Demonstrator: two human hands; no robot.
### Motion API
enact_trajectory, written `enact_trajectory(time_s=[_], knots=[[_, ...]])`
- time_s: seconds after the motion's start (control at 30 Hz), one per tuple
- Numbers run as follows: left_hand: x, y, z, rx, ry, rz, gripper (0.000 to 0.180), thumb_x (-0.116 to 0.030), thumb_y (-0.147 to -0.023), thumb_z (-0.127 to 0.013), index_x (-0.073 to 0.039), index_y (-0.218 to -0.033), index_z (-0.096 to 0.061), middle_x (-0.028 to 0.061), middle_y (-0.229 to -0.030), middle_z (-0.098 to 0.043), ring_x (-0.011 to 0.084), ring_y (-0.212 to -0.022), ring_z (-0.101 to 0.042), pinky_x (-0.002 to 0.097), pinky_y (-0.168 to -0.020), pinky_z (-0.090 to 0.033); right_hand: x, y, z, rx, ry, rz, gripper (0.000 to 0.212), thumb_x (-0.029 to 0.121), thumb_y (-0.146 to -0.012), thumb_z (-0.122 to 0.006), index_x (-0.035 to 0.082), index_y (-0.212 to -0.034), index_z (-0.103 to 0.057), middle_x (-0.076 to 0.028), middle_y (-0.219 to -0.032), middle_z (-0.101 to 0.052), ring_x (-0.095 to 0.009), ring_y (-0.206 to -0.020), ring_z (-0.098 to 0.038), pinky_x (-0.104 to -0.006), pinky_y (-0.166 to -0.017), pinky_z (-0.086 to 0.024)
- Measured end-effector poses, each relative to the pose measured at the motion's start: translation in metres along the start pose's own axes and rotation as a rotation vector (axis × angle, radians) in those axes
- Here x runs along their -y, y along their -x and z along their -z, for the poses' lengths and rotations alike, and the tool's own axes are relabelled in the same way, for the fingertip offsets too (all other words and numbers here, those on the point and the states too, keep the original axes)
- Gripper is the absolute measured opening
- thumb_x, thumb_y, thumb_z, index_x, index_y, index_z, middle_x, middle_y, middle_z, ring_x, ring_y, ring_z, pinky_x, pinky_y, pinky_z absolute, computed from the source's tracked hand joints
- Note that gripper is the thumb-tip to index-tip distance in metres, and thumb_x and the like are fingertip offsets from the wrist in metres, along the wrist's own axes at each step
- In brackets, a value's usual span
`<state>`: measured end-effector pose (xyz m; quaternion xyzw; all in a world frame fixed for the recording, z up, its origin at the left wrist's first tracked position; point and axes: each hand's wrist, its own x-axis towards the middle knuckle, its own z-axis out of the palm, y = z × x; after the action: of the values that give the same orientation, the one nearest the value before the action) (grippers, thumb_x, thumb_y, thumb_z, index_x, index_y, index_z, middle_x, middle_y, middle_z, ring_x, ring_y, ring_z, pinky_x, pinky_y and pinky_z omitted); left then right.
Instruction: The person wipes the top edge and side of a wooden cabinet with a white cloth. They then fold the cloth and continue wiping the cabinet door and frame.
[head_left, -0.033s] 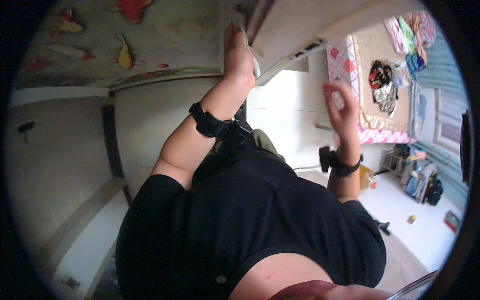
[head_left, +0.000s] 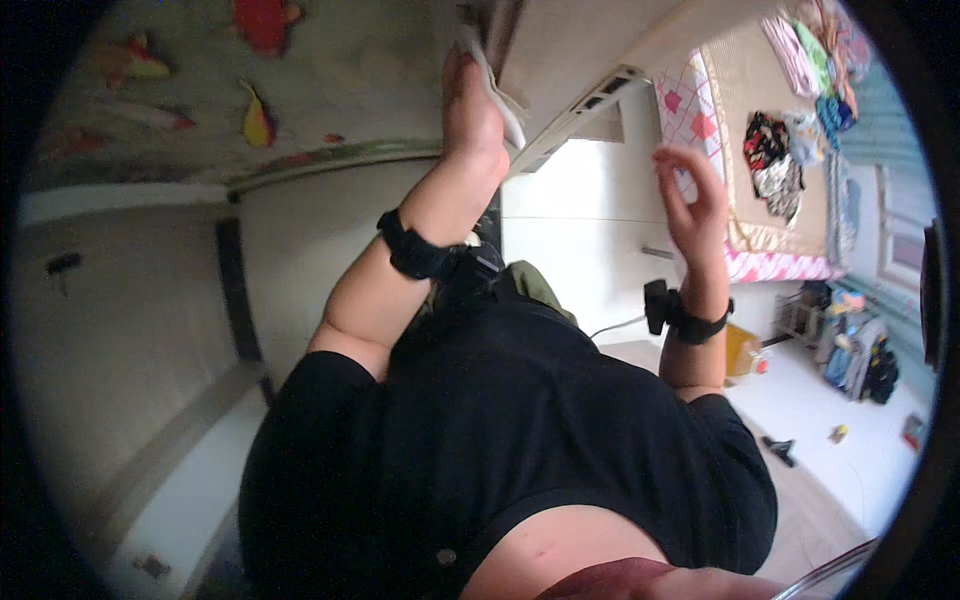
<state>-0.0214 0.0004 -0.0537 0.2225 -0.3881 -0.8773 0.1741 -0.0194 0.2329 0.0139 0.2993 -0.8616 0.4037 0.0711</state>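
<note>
My left hand (head_left: 472, 118) reaches up and forward, holding a white cloth (head_left: 508, 122) against the edge of a beige door panel (head_left: 570, 45). Its fingers are partly hidden behind the palm and the cloth. Raised on the right, my right hand (head_left: 697, 215) is empty; its fingers curve, with a gap between them and the thumb. It touches nothing. Black bands (head_left: 412, 248) with small boxes are strapped round both wrists. A metal lock plate (head_left: 610, 90) lies along the door's edge, between my two hands.
To the left is a panel with a koi fish picture (head_left: 257, 118). A bed (head_left: 735, 170) with a mat and heaped clothes (head_left: 775, 165) stands at the right. Beyond my right elbow are a yellow container (head_left: 740, 352), a rack with clothes (head_left: 850, 350) and small things on the white floor.
The view has shifted slightly. My left hand stays on the cloth at the door, and more of the cloth's edge shows. My right hand's fingers and thumb look a little further apart.
</note>
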Motion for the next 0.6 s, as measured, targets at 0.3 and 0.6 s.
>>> enact_trajectory(time_s=[0.3,0.6], knots=[[-0.019,0.009,-0.008,0.085,-0.529,-0.433,0.053,-0.034,-0.100,-0.036,-0.002,-0.141,-0.027,0.0166,-0.137,-0.040,0.0254,-0.127,-0.039,0.0382,-0.105,-0.031,-0.018,0.106,0.000,-0.230,-0.234,-0.180,0.011,0.002,-0.083,-0.060,-0.001,-0.094,-0.061,-0.009,-0.082,-0.061,-0.019,-0.076,-0.059,-0.0289,-0.072,-0.047],[0.019,-0.049,0.022,0.194,-0.773,-0.996,0.065,-0.034,-0.098,-0.037,0.004,-0.142,-0.012,0.0282,-0.139,-0.024,0.0351,-0.125,-0.036,0.0456,-0.106,-0.028,-0.019,0.184,-0.016,-0.309,-0.207,-0.370,0.010,0.001,-0.083,-0.058,-0.001,-0.093,-0.061,-0.011,-0.084,-0.060,-0.022,-0.077,-0.060,-0.0305,-0.072,-0.048]])
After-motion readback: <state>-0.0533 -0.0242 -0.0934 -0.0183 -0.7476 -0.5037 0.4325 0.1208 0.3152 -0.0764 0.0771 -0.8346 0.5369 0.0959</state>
